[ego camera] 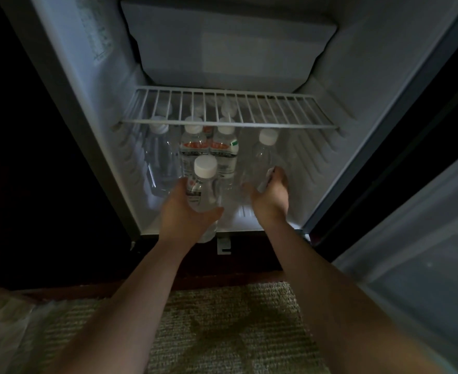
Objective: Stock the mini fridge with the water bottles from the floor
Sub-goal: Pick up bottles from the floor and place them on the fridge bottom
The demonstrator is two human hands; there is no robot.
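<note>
Forearms reach over the carpet (222, 333) into the mini fridge (351, 125). Left hand (187, 211) grasps a capped water bottle (205, 182) at the front sill. Right hand (272, 193) grasps a second bottle (264, 152) inside, beside the standing row (223, 152). Seat both upright beneath the wire shelf (276, 106).

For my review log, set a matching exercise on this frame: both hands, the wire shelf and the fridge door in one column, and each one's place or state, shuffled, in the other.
1. left hand
2. right hand
3. white wire shelf
4. grey mini fridge door

A. swung open at the right
B. grips a clear white-capped water bottle at the fridge's front edge
C. spans the fridge above the standing bottles
D. grips a second clear bottle inside, on the right

Pairs: 1-B; 2-D; 3-C; 4-A
</note>
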